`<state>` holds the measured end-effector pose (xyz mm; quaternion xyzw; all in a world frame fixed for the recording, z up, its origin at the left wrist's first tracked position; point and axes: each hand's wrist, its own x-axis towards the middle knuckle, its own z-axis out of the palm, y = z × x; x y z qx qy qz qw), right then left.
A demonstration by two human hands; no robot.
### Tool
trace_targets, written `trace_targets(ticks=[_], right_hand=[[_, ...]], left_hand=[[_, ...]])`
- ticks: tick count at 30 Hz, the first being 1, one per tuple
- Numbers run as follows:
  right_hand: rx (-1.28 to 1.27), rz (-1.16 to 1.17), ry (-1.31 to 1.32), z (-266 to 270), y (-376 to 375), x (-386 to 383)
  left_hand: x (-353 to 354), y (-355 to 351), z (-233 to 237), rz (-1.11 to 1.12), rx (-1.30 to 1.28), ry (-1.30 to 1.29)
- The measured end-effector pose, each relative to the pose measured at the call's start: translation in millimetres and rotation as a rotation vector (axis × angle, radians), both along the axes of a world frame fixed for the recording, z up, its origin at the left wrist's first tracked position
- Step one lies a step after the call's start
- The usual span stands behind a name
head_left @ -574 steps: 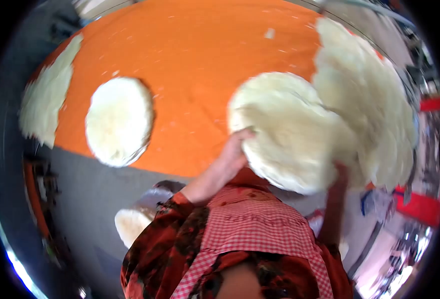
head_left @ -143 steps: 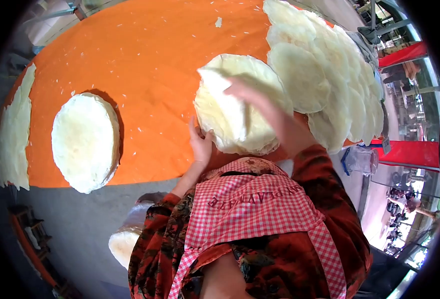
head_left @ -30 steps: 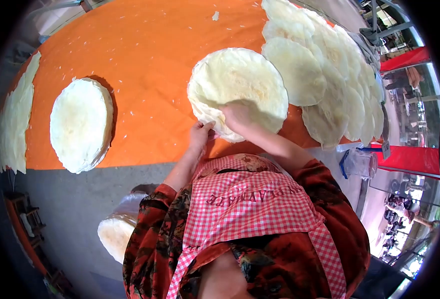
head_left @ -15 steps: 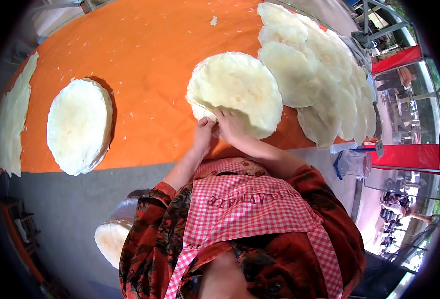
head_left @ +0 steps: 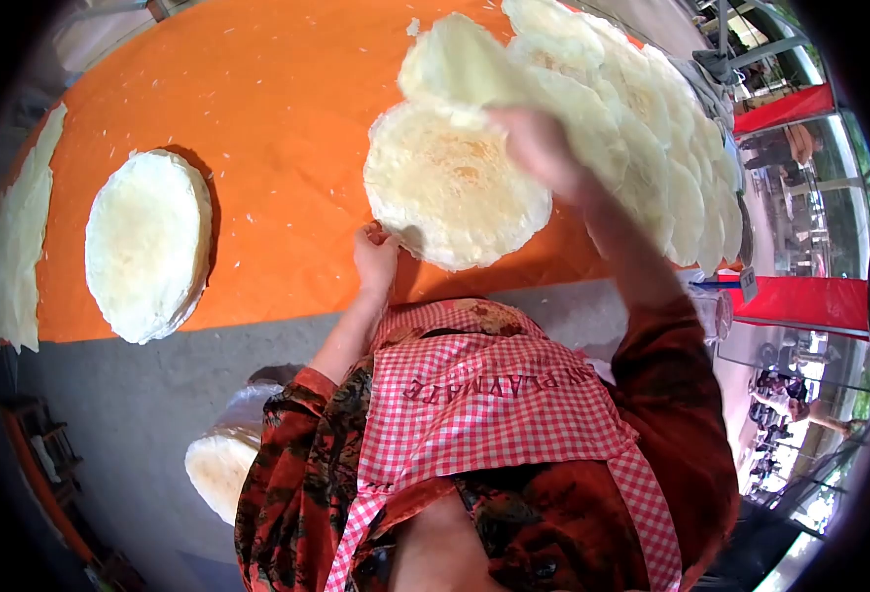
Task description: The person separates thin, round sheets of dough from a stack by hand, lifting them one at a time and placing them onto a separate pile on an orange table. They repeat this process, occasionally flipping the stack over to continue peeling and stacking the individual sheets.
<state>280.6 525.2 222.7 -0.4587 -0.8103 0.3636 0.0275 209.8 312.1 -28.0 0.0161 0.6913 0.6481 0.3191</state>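
Observation:
A round stack of thin, pale flatbreads [head_left: 455,187] lies on the orange cloth in front of me. My left hand [head_left: 376,259] has its fingers pinched together at the stack's near left edge, touching it. Over the far side of the stack, a single thin flatbread [head_left: 465,61] is raised and bent, blurred by motion. My right hand [head_left: 539,150] is smeared at that flatbread's near right edge and appears to grip it; the separate fingers do not show.
Many overlapping flatbreads [head_left: 642,128] spread over the right of the orange cloth [head_left: 287,128]. Another round stack [head_left: 149,247] stands at left, with more sheets [head_left: 16,237] at the far left edge. A bagged stack [head_left: 223,464] sits lower, beside my left sleeve.
My right hand has moved from the stack's near edge up and to the right. The top flatbread has come off the stack toward the far side. My left hand shifted slightly left.

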Motion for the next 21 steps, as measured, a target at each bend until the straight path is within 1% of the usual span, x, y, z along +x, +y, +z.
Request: trace_targets(ticks=[1, 2, 4, 5, 7, 9, 12, 13, 15, 16, 17, 18, 19, 20, 21], right_hand=[[0.682, 0.557, -0.01, -45, -8, 18], [0.535, 0.515, -0.197, -57, -35, 13], [0.58, 0.63, -0.193, -133, -52, 20], [0.455, 0.628, -0.2, -157, -61, 19], [0.684, 0.616, -0.148, -156, -82, 21], [0.618, 0.613, -0.132, -160, -77, 22], [0.567, 0.618, -0.066, -164, -69, 23], [0.553, 0.627, -0.035, -168, -68, 23], [0.54, 0.615, -0.068, -185, -64, 22], [0.538, 0.592, -0.08, -194, -62, 20], [0.436, 0.533, -0.119, -190, -62, 21], [0.503, 0.615, -0.12, -189, -64, 21], [0.468, 0.51, -0.078, -189, -68, 21], [0.426, 0.562, -0.054, -139, -76, 29], [0.397, 0.511, -0.248, -153, -72, 26]], left_hand=[[-1, 0, 7, -0.001, 0.004, -0.04], [-3, 0, 14, -0.002, 0.007, -0.078], [-3, 1, 17, -0.01, 0.003, -0.106], [-1, 1, 16, -0.018, -0.008, -0.099], [2, -1, 16, -0.024, -0.025, -0.096], [10, -7, 17, -0.03, -0.042, -0.109], [15, -8, 26, 0.035, -0.022, -0.244], [14, -8, 30, 0.014, 0.011, -0.327], [7, -8, 37, -0.029, 0.08, -0.489], [7, -16, 30, -0.076, 0.132, -0.459], [11, -20, 26, -0.158, 0.201, -0.422], [15, -22, 33, -0.114, 0.312, -0.435], [14, -20, 65, -0.155, 0.214, -0.538], [15, -16, 59, -0.209, 0.238, -0.6], [16, -5, 78, -0.203, 0.235, -0.643]])
